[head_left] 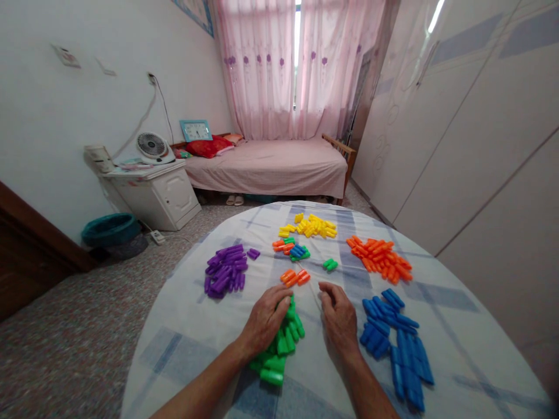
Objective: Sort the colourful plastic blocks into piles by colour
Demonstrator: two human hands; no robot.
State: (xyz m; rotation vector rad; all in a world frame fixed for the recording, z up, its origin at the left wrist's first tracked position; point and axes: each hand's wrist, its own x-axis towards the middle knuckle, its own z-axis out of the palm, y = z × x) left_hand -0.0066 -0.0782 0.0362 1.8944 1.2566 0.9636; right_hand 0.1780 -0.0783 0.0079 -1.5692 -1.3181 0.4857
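My left hand lies over the upper left of a pile of green plastic tube-like pieces, its fingers reaching forward and thumb slightly apart. Its palm side and anything under it are hidden. To the right, my right hand rests on the tablecloth with loosely bent fingers and a gap at the thumb; no piece shows in it. Just beyond both hands lie orange pieces side by side. Behind them is a small mixed cluster of orange, green and blue pieces, with a few green pieces to its right.
Around the round table are piles of purple pieces left, yellow pieces at the back, orange pieces right and blue pieces near right. Beyond stand a bed, cabinet, fan and wardrobe.
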